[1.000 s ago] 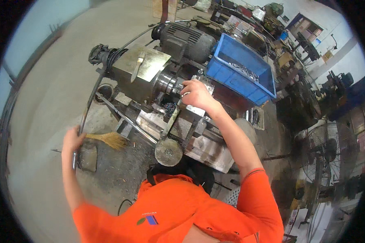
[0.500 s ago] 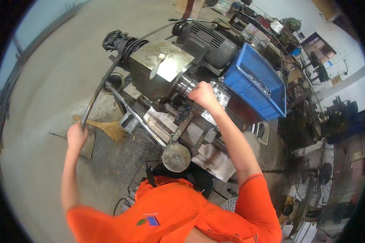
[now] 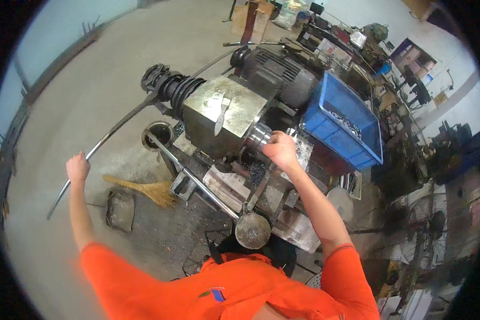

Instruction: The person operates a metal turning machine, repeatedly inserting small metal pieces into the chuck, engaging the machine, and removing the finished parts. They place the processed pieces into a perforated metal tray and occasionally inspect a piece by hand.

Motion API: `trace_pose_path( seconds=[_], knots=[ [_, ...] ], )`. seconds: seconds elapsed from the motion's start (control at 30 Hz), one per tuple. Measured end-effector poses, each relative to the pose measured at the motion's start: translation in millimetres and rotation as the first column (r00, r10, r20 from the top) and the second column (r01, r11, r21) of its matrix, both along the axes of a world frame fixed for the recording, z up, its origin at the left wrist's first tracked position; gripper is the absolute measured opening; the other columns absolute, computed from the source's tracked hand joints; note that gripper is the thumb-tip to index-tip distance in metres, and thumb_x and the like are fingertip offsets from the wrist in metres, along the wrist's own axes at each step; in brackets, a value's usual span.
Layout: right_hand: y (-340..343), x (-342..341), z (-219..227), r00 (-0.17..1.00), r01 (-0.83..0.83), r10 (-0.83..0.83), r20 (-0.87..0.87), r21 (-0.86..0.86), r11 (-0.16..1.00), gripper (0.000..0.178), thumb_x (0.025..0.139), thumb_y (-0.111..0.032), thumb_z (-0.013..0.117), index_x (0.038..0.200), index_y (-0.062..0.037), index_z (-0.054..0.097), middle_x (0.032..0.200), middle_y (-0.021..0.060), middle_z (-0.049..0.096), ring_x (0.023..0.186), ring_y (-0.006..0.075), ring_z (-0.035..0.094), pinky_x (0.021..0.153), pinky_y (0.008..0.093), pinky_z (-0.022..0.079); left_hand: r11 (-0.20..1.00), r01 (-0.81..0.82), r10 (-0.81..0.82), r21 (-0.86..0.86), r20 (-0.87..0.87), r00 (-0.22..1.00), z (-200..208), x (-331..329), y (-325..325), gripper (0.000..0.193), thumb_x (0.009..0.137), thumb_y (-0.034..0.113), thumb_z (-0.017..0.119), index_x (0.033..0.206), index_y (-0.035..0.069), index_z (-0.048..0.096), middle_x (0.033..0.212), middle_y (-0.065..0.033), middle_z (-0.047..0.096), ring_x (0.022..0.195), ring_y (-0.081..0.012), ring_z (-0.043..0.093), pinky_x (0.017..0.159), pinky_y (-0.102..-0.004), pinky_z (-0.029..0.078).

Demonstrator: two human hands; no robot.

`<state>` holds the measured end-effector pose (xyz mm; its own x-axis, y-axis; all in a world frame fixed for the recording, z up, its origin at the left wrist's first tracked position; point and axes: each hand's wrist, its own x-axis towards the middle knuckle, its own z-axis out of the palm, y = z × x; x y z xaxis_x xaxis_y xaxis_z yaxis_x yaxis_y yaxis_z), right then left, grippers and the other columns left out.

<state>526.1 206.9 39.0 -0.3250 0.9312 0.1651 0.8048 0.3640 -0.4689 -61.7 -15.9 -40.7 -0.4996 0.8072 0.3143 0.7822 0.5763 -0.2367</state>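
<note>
- Guide long bar [image 3: 109,135], left of metal box [image 3: 204,103], evenly with left grip [image 3: 78,166] wrapped closed around it.
- Steady curled right grip [image 3: 280,150] at shiny shaft [image 3: 257,136]; cannot tell closure or hold.

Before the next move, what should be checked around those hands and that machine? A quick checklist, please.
1. Left hand wrapped around the long bar: ok.
2. Right hand well clear of the spindle: not ok, right at it.
3. Spindle stopped: cannot tell.
4. Flat top free of tools: not ok, a brush lies there.
5. Straw broom apart from the left hand: ok.
6. Blue crate upright: ok.
</note>
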Motion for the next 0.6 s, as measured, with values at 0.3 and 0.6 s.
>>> trace_pose_path(
  seconds=[0.3,0.6],
  knots=[
    [-59,83,25,0.943,-0.101,0.185,-0.276,0.29,0.952,0.021,0.056,-0.012,0.063,0.076,-0.0057,0.064,0.121,0.0219,0.052,0.106,0.0363,0.055,0.088,0.0345,0.045,0.944,-0.266,0.241,0.197,0.142,0.96,-14,119,-28,0.016,0.074,0.023,0.057,0.082,0.009,0.059,0.077,-0.016,0.064,0.071,-0.0357,0.063,0.059,-0.0471,0.049],
    [-172,283,14,0.883,0.431,-0.41,-0.229,0.047,0.901,0.026,0.057,-0.003,0.056,0.082,-0.0008,0.066,0.117,0.018,0.057,0.094,0.0268,0.061,0.077,0.0296,0.048,0.92,0.092,-0.204,0.38,0.266,0.942,5,161,9,0.037,0.078,0.027,0.059,0.107,0.004,0.06,0.095,-0.0171,0.064,0.087,-0.03,0.062,0.075,-0.0415,0.047]
  ],
)
